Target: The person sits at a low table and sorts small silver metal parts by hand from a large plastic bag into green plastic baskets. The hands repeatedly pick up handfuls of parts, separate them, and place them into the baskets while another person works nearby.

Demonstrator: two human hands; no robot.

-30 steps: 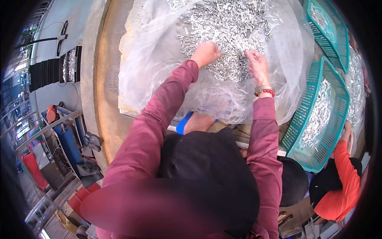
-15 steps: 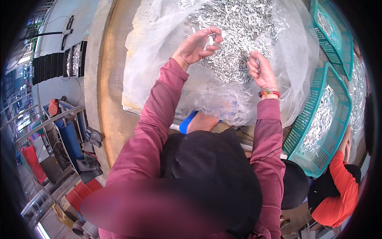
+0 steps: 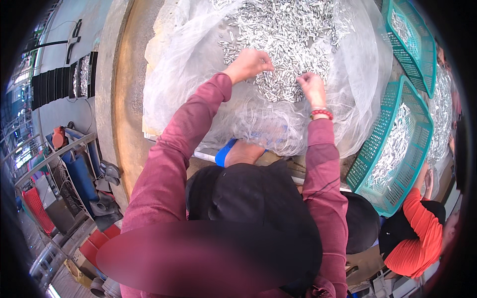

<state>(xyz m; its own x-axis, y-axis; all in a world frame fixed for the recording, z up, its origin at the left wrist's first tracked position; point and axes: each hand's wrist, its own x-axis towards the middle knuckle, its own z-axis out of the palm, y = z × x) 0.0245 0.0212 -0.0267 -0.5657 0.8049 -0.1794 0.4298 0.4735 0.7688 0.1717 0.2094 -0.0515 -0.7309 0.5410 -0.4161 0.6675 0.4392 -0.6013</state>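
Note:
A spread pile of small silvery metal pins (image 3: 285, 30) lies on a whitish translucent mesh sheet (image 3: 365, 69) in front of me. My left hand (image 3: 250, 64) hangs over the pile's near left part, fingers curled down with their tips together. To its right, my right hand (image 3: 312, 88) is low at the pile's near edge, thumb and fingertips pinched. Anything between the fingers of either hand is too small or hidden to make out. A red bracelet circles my right wrist.
On the right stand a green plastic basket (image 3: 366, 134) and another green basket (image 3: 426, 74), both holding silvery pieces. A co-worker's orange sleeve (image 3: 417, 246) is at lower right. A concrete ledge (image 3: 107, 99) runs along the left. My foot in a blue sandal (image 3: 226, 151) is below the sheet.
My left hand has turned from palm up, with several pins in it, to fingers down. My right hand has lowered toward me. The whole view has shifted slightly.

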